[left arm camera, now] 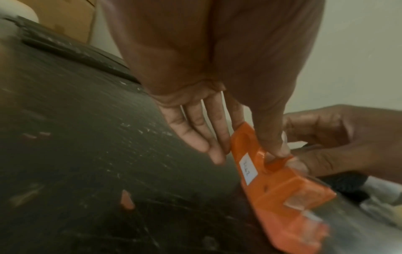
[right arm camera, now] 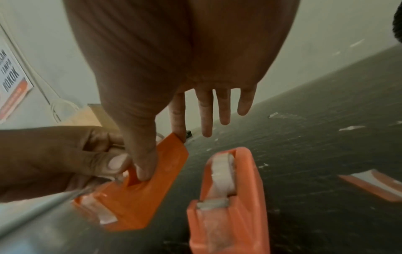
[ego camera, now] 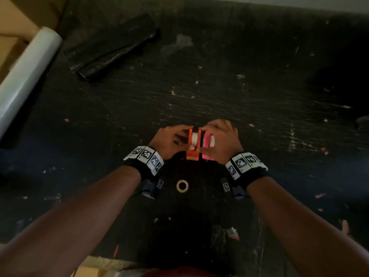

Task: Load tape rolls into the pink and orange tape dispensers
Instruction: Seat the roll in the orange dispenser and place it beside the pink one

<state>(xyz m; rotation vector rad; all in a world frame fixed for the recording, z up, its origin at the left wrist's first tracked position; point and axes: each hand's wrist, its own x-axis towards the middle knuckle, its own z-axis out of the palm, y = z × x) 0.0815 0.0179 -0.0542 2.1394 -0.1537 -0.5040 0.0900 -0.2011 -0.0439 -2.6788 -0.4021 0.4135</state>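
Observation:
The orange tape dispenser (ego camera: pixel 193 150) stands on the black table with a white tape roll (ego camera: pixel 195 139) between its side walls. My left hand (ego camera: pixel 184 137) pinches its left wall, thumb inside the notch and forefinger outside; the other fingers (left arm camera: pixel 202 137) are straight. My right hand (ego camera: pixel 202 141) pinches the right wall (right arm camera: pixel 152 171) between thumb and forefinger. The pink dispenser (ego camera: pixel 207 145) stands just to the right, touching my right palm, with a white roll (right arm camera: pixel 222 173) seated in it.
A small ring (ego camera: pixel 182 186) lies on the table near my wrists. A folded black plastic sheet (ego camera: pixel 113 48) lies at the far left, a white film roll (ego camera: pixel 26 76) along the left edge by cardboard boxes (ego camera: pixel 12 23). Scraps dot the scratched table (ego camera: pixel 259 96).

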